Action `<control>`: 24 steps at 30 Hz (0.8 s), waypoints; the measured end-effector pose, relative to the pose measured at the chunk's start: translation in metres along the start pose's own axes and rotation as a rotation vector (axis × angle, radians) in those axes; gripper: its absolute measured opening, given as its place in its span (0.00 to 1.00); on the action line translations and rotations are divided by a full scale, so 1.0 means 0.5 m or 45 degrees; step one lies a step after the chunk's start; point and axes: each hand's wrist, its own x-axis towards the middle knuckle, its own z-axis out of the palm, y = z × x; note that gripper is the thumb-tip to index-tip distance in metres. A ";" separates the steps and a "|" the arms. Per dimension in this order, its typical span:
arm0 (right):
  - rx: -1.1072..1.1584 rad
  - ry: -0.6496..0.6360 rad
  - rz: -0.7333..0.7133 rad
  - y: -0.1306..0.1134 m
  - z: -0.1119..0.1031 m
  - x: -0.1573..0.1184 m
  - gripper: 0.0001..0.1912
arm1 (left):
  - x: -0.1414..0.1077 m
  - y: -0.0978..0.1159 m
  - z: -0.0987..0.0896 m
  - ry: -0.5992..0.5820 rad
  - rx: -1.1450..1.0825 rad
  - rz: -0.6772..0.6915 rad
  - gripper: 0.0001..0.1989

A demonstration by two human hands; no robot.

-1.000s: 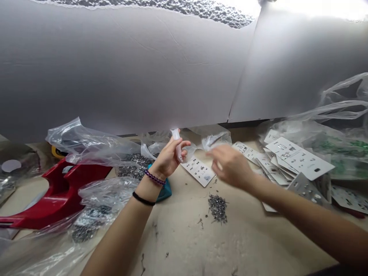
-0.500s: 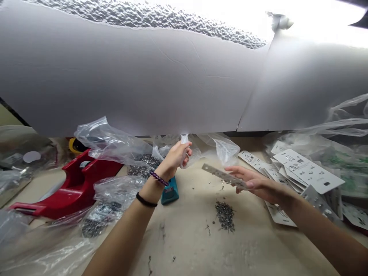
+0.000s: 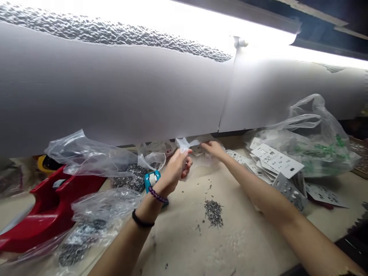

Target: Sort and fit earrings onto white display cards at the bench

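**Left hand:** we pinch the clear plastic film between thumb and curled fingers of our left hand; a tight pinch seems best here.
**Right hand:** our right hand reaches the film's far end, fingers gathered; we cannot tell whether they grip it.
**Bench:** on the pale workbench, a heap of metal pins lies below our hands, and a teal-and-white plastic piece sits just beside our left wrist.
**Right side:** a stack of punched white cards lies before a clear bag with green print.
**Left side:** a red plastic holder sits beyond loose plastic.
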 end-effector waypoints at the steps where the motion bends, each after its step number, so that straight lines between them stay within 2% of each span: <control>1: -0.039 -0.020 0.017 0.012 -0.024 0.003 0.23 | 0.001 0.004 -0.004 0.033 -0.036 0.021 0.08; 4: -0.228 -0.129 0.116 0.049 -0.093 0.009 0.18 | 0.008 0.013 -0.019 0.093 -0.178 0.086 0.07; 6: -0.385 -0.252 0.216 0.073 -0.115 0.009 0.21 | 0.010 0.015 -0.027 0.097 -0.237 0.090 0.07; 10: -0.551 -0.434 0.318 0.117 -0.097 -0.003 0.39 | 0.009 0.014 -0.030 0.094 -0.270 0.067 0.07; 13: -0.590 -0.441 0.283 0.129 -0.087 -0.018 0.39 | 0.009 0.014 -0.030 0.086 -0.284 0.065 0.08; 16: -0.626 -0.310 0.188 0.113 -0.113 -0.053 0.34 | 0.010 0.014 -0.034 0.087 -0.291 0.072 0.08; 18: -0.645 -0.232 0.100 0.086 -0.134 -0.092 0.33 | 0.010 0.014 -0.036 0.097 -0.307 0.070 0.08; 20: -0.622 -0.231 -0.060 0.048 -0.139 -0.132 0.34 | 0.009 0.013 -0.034 0.113 -0.325 0.065 0.07; 22: -0.460 -0.292 -0.386 0.001 -0.120 -0.153 0.33 | 0.007 0.010 -0.028 0.111 -0.322 0.061 0.06; 24: -0.376 -0.308 -0.568 -0.051 -0.081 -0.140 0.31 | 0.003 0.006 -0.018 0.080 -0.264 0.053 0.07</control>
